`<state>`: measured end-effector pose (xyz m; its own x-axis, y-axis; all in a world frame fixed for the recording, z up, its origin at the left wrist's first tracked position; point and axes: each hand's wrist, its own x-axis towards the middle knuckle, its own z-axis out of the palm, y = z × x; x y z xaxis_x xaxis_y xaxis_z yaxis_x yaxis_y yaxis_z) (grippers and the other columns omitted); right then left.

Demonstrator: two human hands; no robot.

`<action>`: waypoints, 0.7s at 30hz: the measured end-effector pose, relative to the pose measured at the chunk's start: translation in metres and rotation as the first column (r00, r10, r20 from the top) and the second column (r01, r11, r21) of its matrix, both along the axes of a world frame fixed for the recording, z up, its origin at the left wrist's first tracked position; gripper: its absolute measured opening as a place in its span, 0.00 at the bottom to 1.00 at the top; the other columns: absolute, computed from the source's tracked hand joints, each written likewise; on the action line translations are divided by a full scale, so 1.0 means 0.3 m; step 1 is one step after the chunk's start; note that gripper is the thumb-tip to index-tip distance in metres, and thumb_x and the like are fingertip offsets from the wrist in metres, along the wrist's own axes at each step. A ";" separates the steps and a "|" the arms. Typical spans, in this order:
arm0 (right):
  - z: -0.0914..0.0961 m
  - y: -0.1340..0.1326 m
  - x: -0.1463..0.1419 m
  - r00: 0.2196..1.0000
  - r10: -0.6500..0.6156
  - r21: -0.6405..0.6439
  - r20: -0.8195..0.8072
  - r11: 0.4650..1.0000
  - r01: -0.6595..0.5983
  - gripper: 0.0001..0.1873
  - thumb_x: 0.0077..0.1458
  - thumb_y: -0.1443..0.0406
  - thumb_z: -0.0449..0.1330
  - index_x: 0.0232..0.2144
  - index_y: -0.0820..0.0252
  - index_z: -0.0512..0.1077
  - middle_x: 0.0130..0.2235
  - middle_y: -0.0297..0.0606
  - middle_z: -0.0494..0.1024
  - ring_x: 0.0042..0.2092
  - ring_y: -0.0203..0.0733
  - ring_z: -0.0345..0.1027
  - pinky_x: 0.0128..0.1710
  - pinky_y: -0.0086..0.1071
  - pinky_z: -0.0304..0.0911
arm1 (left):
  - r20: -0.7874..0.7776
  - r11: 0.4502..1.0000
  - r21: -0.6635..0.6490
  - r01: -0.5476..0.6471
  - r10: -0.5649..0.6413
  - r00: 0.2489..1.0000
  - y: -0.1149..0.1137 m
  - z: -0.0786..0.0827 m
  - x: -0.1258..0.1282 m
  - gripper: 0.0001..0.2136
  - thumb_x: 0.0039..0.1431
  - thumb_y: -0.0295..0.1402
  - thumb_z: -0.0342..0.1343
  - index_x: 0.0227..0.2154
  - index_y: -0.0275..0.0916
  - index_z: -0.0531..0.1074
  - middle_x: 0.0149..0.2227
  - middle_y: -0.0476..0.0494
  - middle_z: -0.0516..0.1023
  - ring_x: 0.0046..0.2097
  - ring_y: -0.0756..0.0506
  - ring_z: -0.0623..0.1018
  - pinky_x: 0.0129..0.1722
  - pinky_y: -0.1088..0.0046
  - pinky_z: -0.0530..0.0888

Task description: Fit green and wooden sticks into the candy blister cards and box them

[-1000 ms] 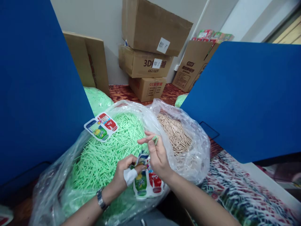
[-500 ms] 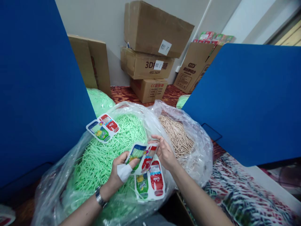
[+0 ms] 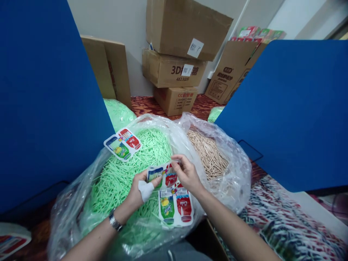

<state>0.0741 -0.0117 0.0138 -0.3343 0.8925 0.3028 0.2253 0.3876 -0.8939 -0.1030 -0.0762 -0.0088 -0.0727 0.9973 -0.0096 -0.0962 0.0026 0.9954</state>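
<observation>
My left hand (image 3: 140, 188), its thumb wrapped in white bandage, pinches the left edge of a small printed packet (image 3: 160, 174) with a green and a red bottle picture. My right hand (image 3: 186, 174) pinches the same packet's top right edge. Both hands hover over a clear plastic bag (image 3: 81, 203) heaped with green sticks (image 3: 130, 170). A second printed packet (image 3: 175, 208) lies flat just below the held one. A third packet (image 3: 122, 144) rests on the green heap's far left.
A second clear bag holds tan wooden sticks (image 3: 208, 154) to the right. Blue boards stand on the left (image 3: 46, 98) and right (image 3: 290, 108). Cardboard boxes (image 3: 176, 47) are stacked against the wall behind. A patterned cloth (image 3: 272, 224) covers the surface at right.
My right hand came back from the bag's middle to the packet in my left hand. The packet was lifted off the flat one, and both hands now pinch it lower down.
</observation>
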 end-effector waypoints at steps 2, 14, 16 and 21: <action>-0.006 0.003 0.016 0.999 -0.046 0.047 -0.004 0.998 0.046 0.18 0.60 0.60 0.53 0.51 0.57 0.62 0.44 0.40 0.73 0.44 0.40 0.69 0.41 0.33 0.67 | -0.029 0.998 -0.003 -0.070 0.070 0.997 0.011 0.019 -0.046 0.13 0.47 0.38 0.65 0.33 0.33 0.76 0.33 0.42 0.82 0.32 0.43 0.79 0.34 0.68 0.76; -0.114 -0.038 0.181 0.515 0.096 0.022 0.852 0.976 -0.219 0.21 0.48 0.56 0.65 0.43 0.57 0.69 0.45 0.45 0.71 0.48 0.53 0.64 0.41 0.39 0.64 | -0.314 0.805 0.186 -0.564 0.592 0.742 0.234 -0.002 -0.390 0.20 0.44 0.43 0.63 0.36 0.33 0.75 0.35 0.41 0.81 0.30 0.44 0.78 0.28 0.72 0.76; -0.121 -0.024 0.180 0.535 0.118 -0.009 0.837 0.979 -0.203 0.18 0.49 0.55 0.64 0.40 0.57 0.69 0.42 0.42 0.72 0.45 0.50 0.65 0.40 0.37 0.63 | -0.388 0.781 0.211 -0.588 0.619 0.683 0.254 -0.011 -0.414 0.20 0.46 0.44 0.61 0.38 0.33 0.74 0.35 0.41 0.80 0.30 0.45 0.78 0.28 0.73 0.74; -0.129 0.017 0.193 0.676 0.226 -0.114 0.701 0.972 -0.206 0.21 0.50 0.58 0.63 0.45 0.57 0.65 0.38 0.38 0.73 0.40 0.44 0.67 0.40 0.35 0.61 | -0.574 0.735 0.255 -0.628 0.638 0.514 0.281 -0.007 -0.459 0.20 0.42 0.46 0.63 0.32 0.34 0.74 0.29 0.42 0.78 0.31 0.40 0.77 0.30 0.68 0.73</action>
